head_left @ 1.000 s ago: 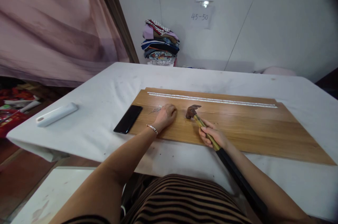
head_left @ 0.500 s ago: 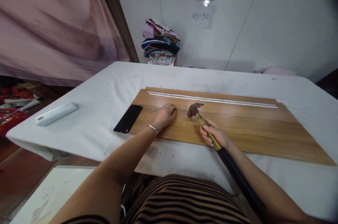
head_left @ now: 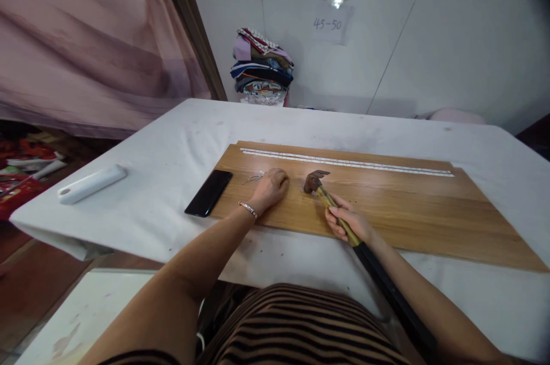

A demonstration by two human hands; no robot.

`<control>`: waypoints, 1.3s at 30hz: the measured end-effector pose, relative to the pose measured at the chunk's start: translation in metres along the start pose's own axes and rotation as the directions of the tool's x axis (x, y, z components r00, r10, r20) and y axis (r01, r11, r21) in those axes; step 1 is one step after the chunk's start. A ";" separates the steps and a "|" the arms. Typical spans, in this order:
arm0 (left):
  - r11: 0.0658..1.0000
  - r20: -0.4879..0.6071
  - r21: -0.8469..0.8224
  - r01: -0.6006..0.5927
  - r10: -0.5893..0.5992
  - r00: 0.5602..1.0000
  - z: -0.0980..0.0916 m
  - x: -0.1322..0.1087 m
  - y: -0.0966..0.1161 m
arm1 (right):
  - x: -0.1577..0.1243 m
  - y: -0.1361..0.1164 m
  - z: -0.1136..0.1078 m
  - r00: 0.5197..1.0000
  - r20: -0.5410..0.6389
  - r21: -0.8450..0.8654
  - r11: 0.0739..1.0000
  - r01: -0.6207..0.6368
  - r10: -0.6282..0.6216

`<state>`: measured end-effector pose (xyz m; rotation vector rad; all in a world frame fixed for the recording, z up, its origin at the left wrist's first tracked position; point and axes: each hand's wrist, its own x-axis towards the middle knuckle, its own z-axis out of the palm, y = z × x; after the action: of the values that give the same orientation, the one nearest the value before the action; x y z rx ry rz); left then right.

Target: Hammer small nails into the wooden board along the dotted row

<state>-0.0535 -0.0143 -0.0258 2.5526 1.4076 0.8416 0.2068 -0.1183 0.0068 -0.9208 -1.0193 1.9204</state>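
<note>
Your left hand [head_left: 272, 186] curls on the board [head_left: 412, 204] right of the nails [head_left: 254, 177], any hold hidden; farther right, your right hand [head_left: 349, 222] grips the hammer [head_left: 353, 238], its head slightly lower than a moment ago, suggesting gentle tapping.

The fingertips of the left hand [head_left: 272, 185] were hidden beneath it, and the nails [head_left: 254, 177] to its left were too small to be counted. Small bits [head_left: 315, 193] beyond the right hand [head_left: 347, 222] could not be made out. The curtain [head_left: 107, 38], left of both hands, was cut off.
</note>
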 end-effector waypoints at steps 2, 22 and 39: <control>1.000 -0.001 -0.002 0.003 -0.003 1.000 0.000 0.000 0.000 | 0.000 0.001 0.000 1.000 -0.003 -0.002 1.000 0.004 -0.004; 1.000 0.017 -0.010 -0.025 0.025 1.000 -0.003 -0.002 0.003 | -0.002 0.001 -0.003 1.000 0.004 0.012 1.000 0.003 -0.003; 1.000 0.059 0.004 -0.017 0.017 0.998 -0.007 -0.003 0.006 | -0.001 -0.002 -0.001 1.000 0.003 0.035 0.999 0.009 -0.009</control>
<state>-0.0539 -0.0217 -0.0193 2.5736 1.3744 0.7603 0.2089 -0.1181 0.0078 -0.8920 -0.9870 1.9274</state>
